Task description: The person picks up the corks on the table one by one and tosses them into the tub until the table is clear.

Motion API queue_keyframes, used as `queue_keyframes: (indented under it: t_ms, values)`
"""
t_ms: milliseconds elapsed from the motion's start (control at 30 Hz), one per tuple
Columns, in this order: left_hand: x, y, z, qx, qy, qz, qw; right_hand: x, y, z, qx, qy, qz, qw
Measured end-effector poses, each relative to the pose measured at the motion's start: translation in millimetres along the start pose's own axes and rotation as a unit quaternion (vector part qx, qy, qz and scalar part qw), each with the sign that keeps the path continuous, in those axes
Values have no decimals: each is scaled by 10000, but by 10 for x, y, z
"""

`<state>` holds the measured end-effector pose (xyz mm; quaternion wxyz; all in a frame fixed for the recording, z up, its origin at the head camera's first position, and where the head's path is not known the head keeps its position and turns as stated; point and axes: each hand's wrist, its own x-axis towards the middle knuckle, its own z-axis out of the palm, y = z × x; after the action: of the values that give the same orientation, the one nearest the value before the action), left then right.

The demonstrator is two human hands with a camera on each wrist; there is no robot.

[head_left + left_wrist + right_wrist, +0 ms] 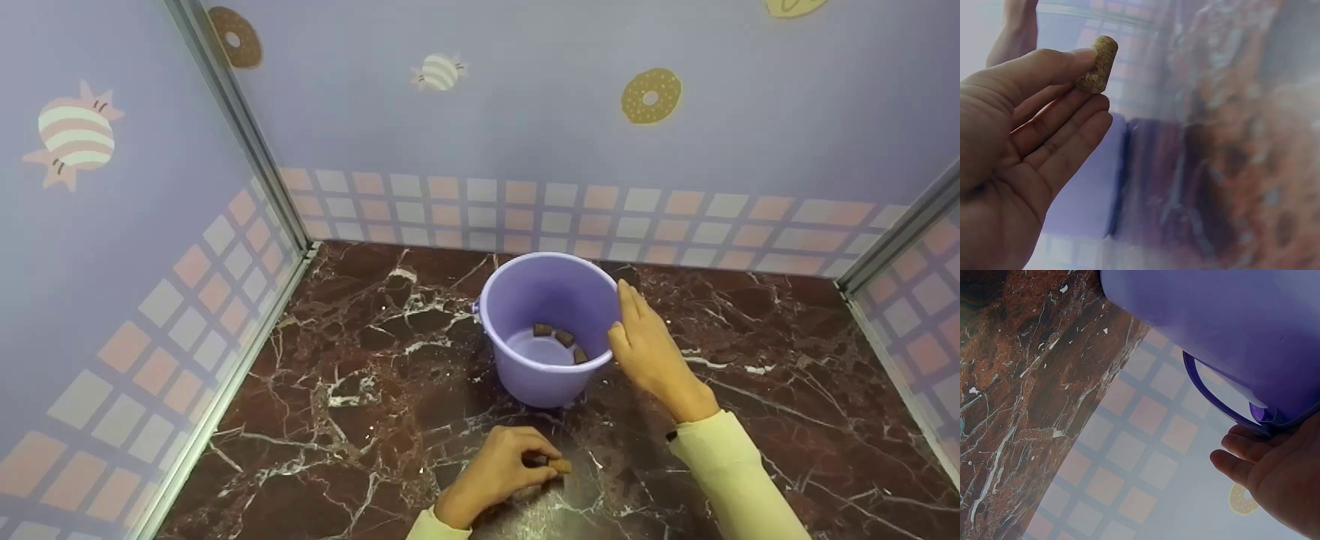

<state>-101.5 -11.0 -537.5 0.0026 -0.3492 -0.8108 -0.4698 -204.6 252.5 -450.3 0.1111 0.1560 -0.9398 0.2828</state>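
Note:
Between thumb and fingertips, my left hand [506, 466] pinches a cork [559, 466] low over the table, on the near side of a purple bucket [544, 386]. The left wrist view shows this tan, speckled cork [1100, 64] close up, tilted a little. Three brown pieces that look like corks [565, 338] lie on the bucket's floor. My right hand [660, 356] rests against the bucket's right rim with its fingers extended. In the right wrist view, its fingers are beside the purple handle [1213, 398] where it joins the bucket; part of the hand is out of frame.
The bucket stands upright on a dark red marbled tabletop [420, 375]. Lilac panels with a checkered band [480, 217] enclose the back and both sides. Metal strips [259, 146] run along the corners.

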Motion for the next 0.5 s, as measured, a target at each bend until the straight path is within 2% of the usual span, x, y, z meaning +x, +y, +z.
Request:
queue_keyframes:
  t_ms: [267,500]
  values:
    - [48,43,-166,69,317,147,9994,2,-2,-3,-11,71,-75,9999]
    - [79,88,-262,133,531,132,9984,-8,-5,-2,-6,148,-116,9998]
